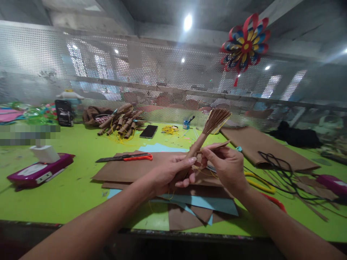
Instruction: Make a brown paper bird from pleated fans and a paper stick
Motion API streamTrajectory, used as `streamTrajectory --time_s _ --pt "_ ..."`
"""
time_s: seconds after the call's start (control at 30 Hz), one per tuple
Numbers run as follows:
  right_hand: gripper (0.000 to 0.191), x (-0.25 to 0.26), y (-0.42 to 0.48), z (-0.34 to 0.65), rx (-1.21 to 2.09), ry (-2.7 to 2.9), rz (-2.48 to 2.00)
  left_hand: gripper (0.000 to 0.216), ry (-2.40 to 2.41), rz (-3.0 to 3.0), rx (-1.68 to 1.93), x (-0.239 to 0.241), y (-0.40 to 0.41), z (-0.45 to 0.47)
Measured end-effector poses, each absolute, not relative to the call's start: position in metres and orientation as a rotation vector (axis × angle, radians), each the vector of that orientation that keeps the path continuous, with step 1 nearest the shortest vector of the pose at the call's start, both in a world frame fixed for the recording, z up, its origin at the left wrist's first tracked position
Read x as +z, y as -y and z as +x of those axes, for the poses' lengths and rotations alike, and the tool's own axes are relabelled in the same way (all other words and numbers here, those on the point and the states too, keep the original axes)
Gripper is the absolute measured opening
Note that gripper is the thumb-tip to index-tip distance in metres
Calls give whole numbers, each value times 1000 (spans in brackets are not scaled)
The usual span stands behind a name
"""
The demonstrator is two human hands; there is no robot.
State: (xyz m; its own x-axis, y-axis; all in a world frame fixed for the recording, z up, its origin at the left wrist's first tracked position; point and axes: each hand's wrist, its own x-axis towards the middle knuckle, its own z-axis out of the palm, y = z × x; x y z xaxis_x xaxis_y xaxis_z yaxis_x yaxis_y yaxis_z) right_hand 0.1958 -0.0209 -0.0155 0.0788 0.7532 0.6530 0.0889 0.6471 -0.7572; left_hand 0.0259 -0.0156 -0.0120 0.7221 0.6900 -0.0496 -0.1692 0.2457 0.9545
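Observation:
My left hand (173, 173) is closed around the handle of a small broom-shaped bundle of rolled brown paper (197, 144). Its fringed end fans out up and to the right, with yellow string along the edge. Close beside the handle, my right hand (229, 164) pinches a narrow brown paper strip (221, 144). Thin yellow string (210, 172) hangs between the hands. Beneath them lie stacked brown paper sheets (116, 171) and light blue sheets (217, 204). A cutter with a red-orange handle (138, 157) rests on the stack's left part.
On the green table (81, 202) a purple power strip (40, 171) sits left. Rolled brown paper pieces (121, 122), a phone (149, 131) and yellow string (170, 129) lie behind. At right are a black cable (279, 164), yellow scissor handles (261, 185) and folded brown paper (268, 148).

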Motion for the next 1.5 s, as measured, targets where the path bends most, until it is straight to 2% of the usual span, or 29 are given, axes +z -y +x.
streamTrajectory --time_s 1.2,1.5 --pt "11 -19 21 196 530 1420 -772 30 -475 1172 610 -12 15 25" --pt "15 -19 21 196 636 1392 -767 31 -445 1176 653 -10 15 26"
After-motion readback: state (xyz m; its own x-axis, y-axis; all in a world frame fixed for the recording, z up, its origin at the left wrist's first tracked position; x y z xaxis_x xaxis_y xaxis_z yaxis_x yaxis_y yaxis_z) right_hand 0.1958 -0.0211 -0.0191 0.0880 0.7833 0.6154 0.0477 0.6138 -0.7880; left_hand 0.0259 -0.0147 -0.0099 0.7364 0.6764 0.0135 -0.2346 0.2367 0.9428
